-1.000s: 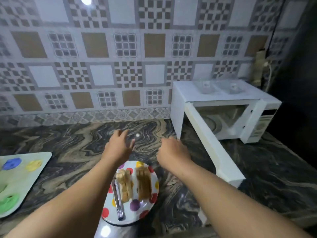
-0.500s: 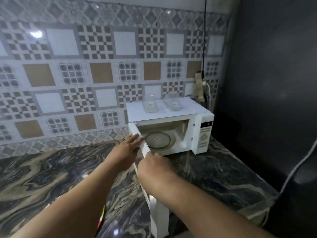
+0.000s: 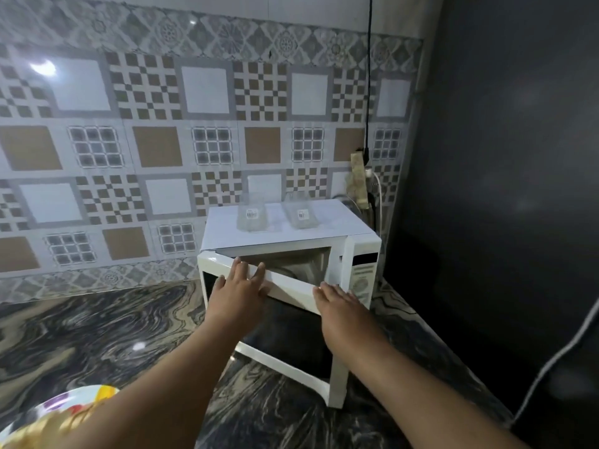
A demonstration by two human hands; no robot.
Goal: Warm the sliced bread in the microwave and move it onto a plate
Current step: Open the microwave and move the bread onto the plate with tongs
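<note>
A: How does the microwave [image 3: 291, 254] look?

B: White, right of centre in the frame, on the marbled counter [image 3: 97, 325] against the tiled wall [image 3: 162, 124]. Its door [image 3: 288, 322] stands part open, hinged at the left, its dark window facing the camera. Two clear containers [image 3: 251, 217] sit on top.

A: And the bread?

B: A blurred tan shape, the bread [image 3: 61, 426], lies on the spotted plate [image 3: 68, 396] at the lower left corner, well apart from the microwave.

A: The hands?

B: The left hand [image 3: 238, 291] lies flat on the door's upper edge, fingers spread and straight. The right hand [image 3: 340, 303] presses the door's upper right part, fingers extended; neither grips anything.

A: What differs from half a second ago?

B: Then the door stood swung wide, edge-on to the camera, showing the turntable. It has since swung toward closing, hiding most of the cavity. The left hand was on the door's edge already; the right has moved onto its face. The plate has come into view.
</note>
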